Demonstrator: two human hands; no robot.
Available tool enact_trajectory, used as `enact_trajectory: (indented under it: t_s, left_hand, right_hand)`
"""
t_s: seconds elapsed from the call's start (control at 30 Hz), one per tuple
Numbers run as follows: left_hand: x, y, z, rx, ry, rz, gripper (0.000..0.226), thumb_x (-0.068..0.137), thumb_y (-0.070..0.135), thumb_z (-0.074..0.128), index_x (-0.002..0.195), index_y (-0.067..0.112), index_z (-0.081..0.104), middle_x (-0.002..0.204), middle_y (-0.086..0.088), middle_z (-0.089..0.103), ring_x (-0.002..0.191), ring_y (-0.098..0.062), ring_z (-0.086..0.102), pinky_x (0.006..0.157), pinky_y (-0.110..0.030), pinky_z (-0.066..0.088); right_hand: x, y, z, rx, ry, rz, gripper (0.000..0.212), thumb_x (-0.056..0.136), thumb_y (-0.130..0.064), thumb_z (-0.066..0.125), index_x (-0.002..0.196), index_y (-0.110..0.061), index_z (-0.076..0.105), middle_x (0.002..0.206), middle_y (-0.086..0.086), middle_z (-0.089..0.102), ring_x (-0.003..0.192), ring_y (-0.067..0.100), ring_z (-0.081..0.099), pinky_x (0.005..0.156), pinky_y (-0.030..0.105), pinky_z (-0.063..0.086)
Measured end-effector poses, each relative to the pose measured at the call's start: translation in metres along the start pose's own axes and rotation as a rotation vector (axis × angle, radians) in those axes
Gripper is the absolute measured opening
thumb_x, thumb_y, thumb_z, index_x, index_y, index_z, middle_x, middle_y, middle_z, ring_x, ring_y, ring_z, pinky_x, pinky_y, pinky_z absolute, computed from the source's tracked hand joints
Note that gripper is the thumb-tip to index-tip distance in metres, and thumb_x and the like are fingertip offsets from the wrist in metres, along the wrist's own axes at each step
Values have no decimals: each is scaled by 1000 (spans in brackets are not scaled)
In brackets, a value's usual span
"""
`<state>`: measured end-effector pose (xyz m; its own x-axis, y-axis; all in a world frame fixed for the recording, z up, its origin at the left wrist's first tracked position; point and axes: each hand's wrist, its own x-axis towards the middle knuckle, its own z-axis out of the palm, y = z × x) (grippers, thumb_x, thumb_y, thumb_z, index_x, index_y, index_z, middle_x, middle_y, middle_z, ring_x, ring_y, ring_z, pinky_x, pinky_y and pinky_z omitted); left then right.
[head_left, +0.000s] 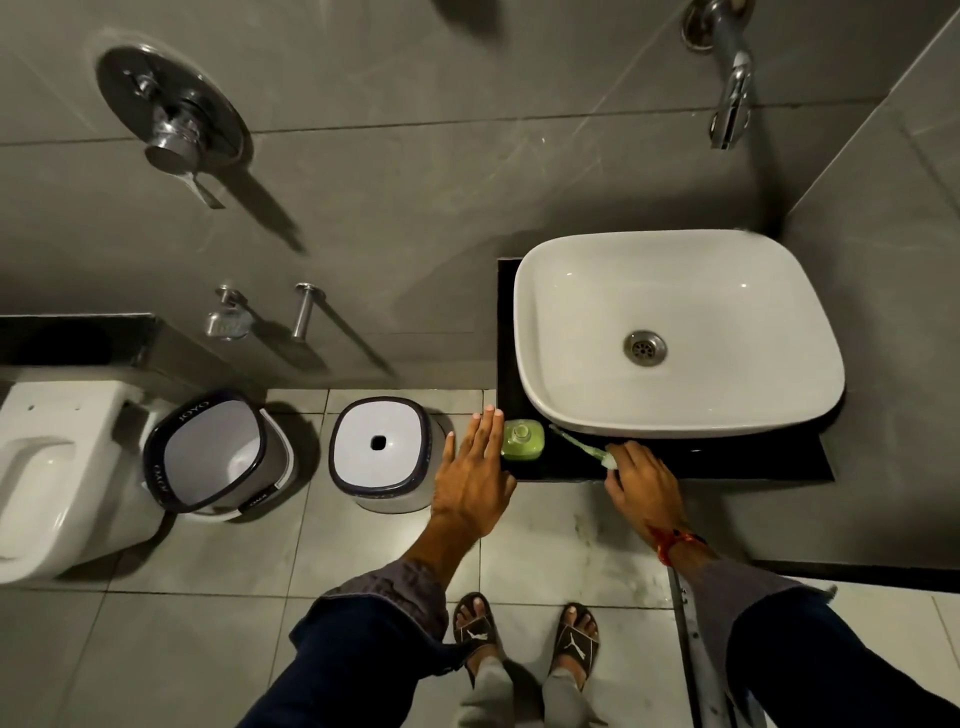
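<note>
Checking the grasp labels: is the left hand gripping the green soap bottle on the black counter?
No, the left hand lies with straight fingers beside the green soap bottle, not curled round it.

Black counter (727, 460): white basin (571, 312), green soap bottle (522, 440), toothbrush (579, 444).

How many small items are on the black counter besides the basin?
2: a green soap dispenser at its front left corner, and a green toothbrush held by the right hand. The basin may hide others.

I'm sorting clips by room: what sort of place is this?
Most likely a bathroom: a white washbasin on a dark counter, a toilet at the left, a tap on the tiled wall.
</note>
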<state>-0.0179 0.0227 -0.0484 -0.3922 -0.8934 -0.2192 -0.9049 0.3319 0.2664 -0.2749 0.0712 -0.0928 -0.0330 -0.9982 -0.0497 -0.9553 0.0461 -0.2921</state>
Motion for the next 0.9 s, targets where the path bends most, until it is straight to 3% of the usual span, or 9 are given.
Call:
enact_trajectory:
  t_s: [0.17, 0.33, 0.57, 0.9]
  left_hand:
    - [0, 0, 2, -25, -4, 8, 80, 98, 47, 39, 157, 15, -4, 166, -3, -4, 152, -21, -4, 122, -52, 12]
    - [-2, -2, 6, -44, 5, 5, 81, 98, 51, 38, 157, 15, -5, 166, -3, -3, 152, -21, -3, 121, -53, 12]
    - [0, 0, 7, -73, 24, 31, 81, 98, 54, 36, 157, 16, -4, 167, -3, -2, 152, -22, -1, 121, -50, 10]
    - [1, 2, 7, -87, 21, 17, 82, 98, 53, 39, 157, 16, -5, 166, -2, -4, 152, -22, -1, 121, -51, 11]
  right_hand:
    - [-16, -30, -45, 300, 225, 42, 29, 78, -11, 69, 106, -13, 64, 102, 5, 62, 94, 23, 61, 75, 34, 55]
    - [-18, -61, -91, 398, 336, -69, 24, 77, -7, 69, 100, -12, 62, 95, 2, 59, 84, 17, 58, 78, 24, 50]
    - [-10, -80, -115, 374, 279, -200, 28, 78, -6, 68, 105, -10, 62, 98, 4, 58, 87, 17, 59, 78, 26, 51]
    - [12, -98, -117, 265, 134, -241, 25, 82, -20, 63, 106, -15, 60, 99, 0, 57, 86, 16, 57, 72, 34, 54]
